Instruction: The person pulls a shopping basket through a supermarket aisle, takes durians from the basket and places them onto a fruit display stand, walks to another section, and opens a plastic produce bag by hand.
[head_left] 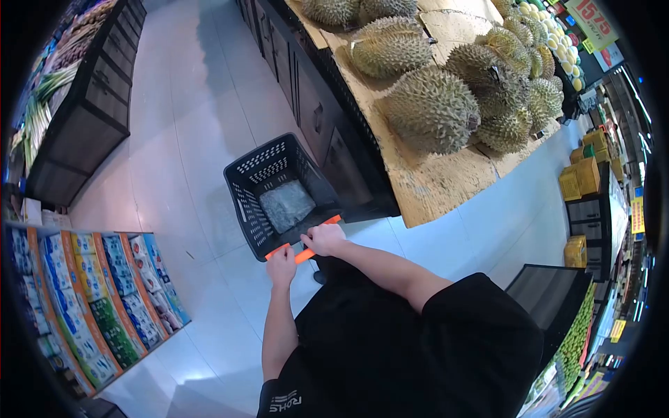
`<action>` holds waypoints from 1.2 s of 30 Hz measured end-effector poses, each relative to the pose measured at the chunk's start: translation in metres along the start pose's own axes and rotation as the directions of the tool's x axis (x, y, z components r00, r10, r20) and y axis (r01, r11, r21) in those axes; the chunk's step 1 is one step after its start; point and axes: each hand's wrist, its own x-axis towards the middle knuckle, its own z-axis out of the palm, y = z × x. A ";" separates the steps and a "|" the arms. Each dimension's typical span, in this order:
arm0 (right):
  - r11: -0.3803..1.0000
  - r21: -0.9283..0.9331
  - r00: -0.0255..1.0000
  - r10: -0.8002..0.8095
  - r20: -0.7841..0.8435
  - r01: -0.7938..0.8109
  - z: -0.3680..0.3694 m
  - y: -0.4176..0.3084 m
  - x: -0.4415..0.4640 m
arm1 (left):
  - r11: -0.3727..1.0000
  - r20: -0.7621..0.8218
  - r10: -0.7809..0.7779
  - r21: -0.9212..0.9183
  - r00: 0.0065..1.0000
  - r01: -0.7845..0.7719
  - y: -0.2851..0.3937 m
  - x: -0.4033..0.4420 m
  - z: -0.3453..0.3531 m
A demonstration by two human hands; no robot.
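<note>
A black shopping cart (245, 216) with perforated basket walls stands on the floor in front of me. My left hand (281, 266) is closed around the left part of its orange handle (304, 256). Further right on that handle, my right hand (324, 239) is wrapped over the bar. At the bottom of the basket lies a crumpled, pale, see-through plastic bag (287, 206); what it contains, if anything, I cannot make out. The cart's wheels are hidden.
Several durians (433, 109) rest on a cardboard-covered stand (435, 191), close to the cart's right side. A shelf of packaged goods (97, 299) stands at left. Beyond it is a vegetable stand (83, 111). A tiled aisle (188, 97) runs ahead. Boxes (580, 178) are at right.
</note>
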 end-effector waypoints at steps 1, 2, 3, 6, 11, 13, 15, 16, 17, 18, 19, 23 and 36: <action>1.000 0.000 1.000 -0.006 -0.011 0.006 -0.004 -0.005 0.007 | 1.000 0.003 0.007 -0.005 1.000 -0.007 -0.001 0.011 -0.004; 1.000 -0.001 1.000 -0.014 -0.024 0.014 -0.009 -0.009 0.016 | 1.000 0.003 0.015 -0.010 1.000 -0.015 -0.002 0.023 -0.008; 1.000 0.018 0.999 -0.019 -0.036 0.020 -0.014 -0.013 0.024 | 1.000 0.006 0.021 -0.003 1.000 -0.021 -0.001 0.034 -0.011; 0.998 0.058 0.997 -0.035 -0.068 0.039 -0.028 -0.019 0.053 | 1.000 0.040 0.006 -0.001 0.999 -0.006 -0.002 0.069 -0.027; 0.996 0.074 0.997 -0.040 -0.072 0.045 -0.062 -0.027 0.096 | 1.000 0.069 -0.014 0.028 0.998 0.012 0.012 0.125 -0.037; 0.996 0.063 0.992 -0.051 -0.116 0.058 -0.068 -0.029 0.117 | 0.999 0.079 -0.024 0.030 0.997 0.022 0.014 0.146 -0.042; 0.996 0.071 0.992 -0.050 -0.118 0.059 -0.080 -0.033 0.135 | 1.000 0.050 -0.001 0.013 0.999 0.000 0.017 0.166 -0.044; 0.995 0.074 0.991 -0.055 -0.120 0.064 -0.089 -0.036 0.142 | 1.000 0.056 0.001 0.007 0.998 -0.002 0.016 0.176 -0.043; 0.996 0.075 0.993 -0.043 -0.114 0.052 -0.098 -0.039 0.147 | 1.000 0.064 -0.001 0.025 0.998 -0.001 0.013 0.186 -0.044; 0.996 0.072 0.992 -0.038 -0.118 0.047 -0.103 -0.041 0.155 | 0.999 0.069 0.001 0.045 0.998 -0.004 0.014 0.197 -0.047; 0.996 0.079 0.992 -0.041 -0.122 0.051 -0.108 -0.044 0.162 | 0.998 0.085 0.000 0.056 0.996 -0.005 0.014 0.206 -0.050; 0.995 0.091 0.993 -0.032 -0.114 0.043 -0.127 -0.054 0.191 | 1.000 0.048 0.023 0.009 0.999 -0.023 0.013 0.241 -0.057; 0.994 0.077 0.984 0.086 -0.154 -0.075 -0.171 -0.092 0.287 | 0.989 0.222 0.111 0.074 0.969 -0.130 0.032 0.357 -0.112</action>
